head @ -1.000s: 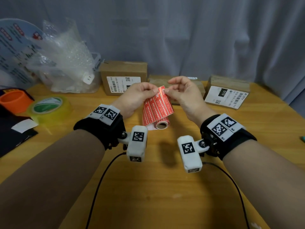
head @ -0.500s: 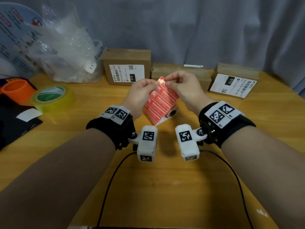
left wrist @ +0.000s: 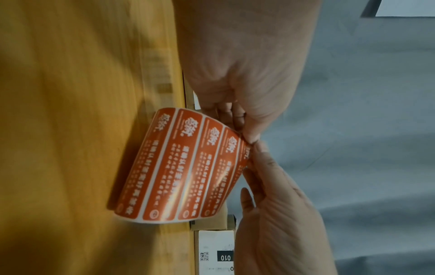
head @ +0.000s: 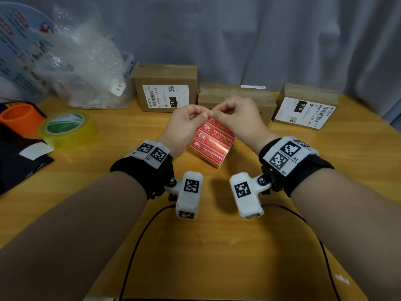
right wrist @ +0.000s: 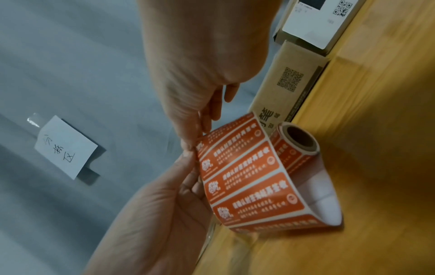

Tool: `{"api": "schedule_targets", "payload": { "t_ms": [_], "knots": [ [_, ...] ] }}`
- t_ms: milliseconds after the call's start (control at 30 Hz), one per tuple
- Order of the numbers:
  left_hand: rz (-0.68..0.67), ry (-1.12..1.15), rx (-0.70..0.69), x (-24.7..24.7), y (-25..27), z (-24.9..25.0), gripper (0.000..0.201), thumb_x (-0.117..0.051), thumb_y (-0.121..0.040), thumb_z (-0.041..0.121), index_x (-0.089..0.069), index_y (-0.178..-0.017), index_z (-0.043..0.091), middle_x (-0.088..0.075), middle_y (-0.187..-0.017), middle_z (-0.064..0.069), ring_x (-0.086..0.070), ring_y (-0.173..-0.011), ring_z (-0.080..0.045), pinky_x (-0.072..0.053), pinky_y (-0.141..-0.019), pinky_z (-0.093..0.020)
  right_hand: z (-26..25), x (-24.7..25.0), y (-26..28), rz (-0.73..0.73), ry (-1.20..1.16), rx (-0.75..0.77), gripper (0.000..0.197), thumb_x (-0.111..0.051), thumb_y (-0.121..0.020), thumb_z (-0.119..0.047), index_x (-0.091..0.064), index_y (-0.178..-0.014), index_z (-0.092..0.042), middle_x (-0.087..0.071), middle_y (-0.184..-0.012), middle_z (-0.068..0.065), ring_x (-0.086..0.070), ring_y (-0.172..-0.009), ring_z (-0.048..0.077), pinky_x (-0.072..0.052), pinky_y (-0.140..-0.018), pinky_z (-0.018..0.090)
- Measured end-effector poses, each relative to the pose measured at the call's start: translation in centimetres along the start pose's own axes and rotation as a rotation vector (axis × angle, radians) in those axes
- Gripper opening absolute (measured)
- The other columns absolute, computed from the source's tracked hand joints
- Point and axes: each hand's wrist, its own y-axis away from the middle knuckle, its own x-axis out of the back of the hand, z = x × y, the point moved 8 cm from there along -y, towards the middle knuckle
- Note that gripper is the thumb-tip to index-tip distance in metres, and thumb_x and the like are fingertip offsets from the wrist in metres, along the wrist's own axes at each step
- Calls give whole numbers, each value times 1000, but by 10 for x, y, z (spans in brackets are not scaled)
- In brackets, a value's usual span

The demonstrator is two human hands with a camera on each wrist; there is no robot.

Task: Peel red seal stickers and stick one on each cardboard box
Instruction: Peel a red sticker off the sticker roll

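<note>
A strip of red seal stickers (head: pixel 213 142) on white backing hangs between my hands above the wooden table (head: pixel 195 257). My left hand (head: pixel 204 113) pinches the strip's top edge. My right hand (head: pixel 212 114) pinches the corner of the top red sticker right beside it, fingertips almost touching. In the right wrist view the strip (right wrist: pixel 247 178) curls down to its roll (right wrist: pixel 299 137), which lies on the table. Three cardboard boxes stand at the back: left (head: pixel 165 74), middle (head: pixel 236 94), right (head: pixel 310 92). I cannot tell whether the corner has lifted.
A clear bin of bubble wrap (head: pixel 86 68) stands at the back left. A yellow tape roll (head: pixel 67 129) and an orange cup (head: pixel 20 118) sit at the left edge. Two black cables (head: pixel 138 246) cross the near table.
My hands have lowered the strip and tilted it to the right, so the roll no longer hangs below them. My fingertips have drawn together at the top corner.
</note>
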Motion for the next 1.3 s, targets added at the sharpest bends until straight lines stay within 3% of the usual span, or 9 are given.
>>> {"api": "schedule_targets", "payload": {
  "t_ms": [267, 400, 567, 667, 800, 933, 1033, 1133, 1300],
  "knots": [
    [17, -166, -54, -1, 0, 8, 19, -56, -93, 20, -62, -105, 7, -66, -87, -3, -65, -72, -11, -53, -64, -20, 8, -2, 0, -54, -115, -84, 17, -67, -84, -30, -69, -78, -15, -70, -83, 2, -68, -78, 14, -54, -68, 24],
    [23, -169, -21, 0, 0, 9, 18, -57, -92, 23, -63, -102, 9, -67, -82, 0, -65, -68, -7, -51, -59, -17, 12, -1, -2, -49, -194, -121, 15, -67, -84, -27, -67, -73, -16, -70, -82, 3, -68, -80, 17, -55, -73, 29],
    [59, -192, 36, 3, -2, 7, 16, -58, -91, 25, -62, -99, 12, -66, -81, 1, -65, -70, -8, -48, -58, -18, 20, 8, -5, 58, -217, -154, 21, -66, -84, -22, -61, -64, -21, -67, -77, -3, -64, -81, 14, -53, -76, 27],
    [87, -166, 94, 7, -3, 2, 18, -56, -92, 26, -61, -101, 10, -66, -81, 3, -64, -69, -7, -47, -57, -16, 28, 13, -5, 106, -261, -208, 19, -66, -84, -20, -63, -67, -14, -66, -77, -2, -62, -79, 9, -48, -70, 20],
    [134, -110, 154, 13, -5, -5, 26, -55, -93, 26, -63, -107, 5, -68, -81, 1, -64, -70, -7, -47, -60, -17, 44, 19, -3, 172, -319, -298, 18, -67, -83, -19, -63, -67, -13, -64, -73, -1, -60, -74, 9, -46, -69, 22],
    [176, -91, 190, 21, -7, -10, 24, -54, -94, 23, -64, -106, 5, -67, -78, 2, -63, -57, 2, -45, -47, -9, 53, 30, 2, 244, -323, -354, 21, -65, -85, -20, -60, -66, -15, -59, -69, -6, -53, -68, 2, -40, -61, 17],
    [211, -96, 192, 27, -8, -12, 18, -55, -94, 21, -65, -95, 6, -66, -75, 2, -61, -48, 4, -39, -37, -3, 59, 38, 6, 307, -365, -380, 22, -65, -84, -19, -58, -63, -18, -57, -67, -7, -51, -68, 4, -41, -65, 19],
    [233, -159, 198, 30, -10, -18, 19, -57, -92, 20, -63, -76, 10, -66, -73, 0, -61, -60, -7, -46, -46, -9, 66, 47, 9, 379, -406, -408, 21, -65, -84, -18, -59, -63, -19, -58, -69, -6, -52, -72, 7, -41, -66, 19],
    [211, -412, 255, 32, -7, -31, 19, -57, -90, 24, -58, -80, 9, -63, -83, -14, -58, -76, -24, -47, -70, -31, 66, 65, 15, 428, -419, -379, 22, -62, -84, -16, -57, -63, -19, -56, -67, -5, -50, -66, 6, -39, -62, 18]
  ]
}}
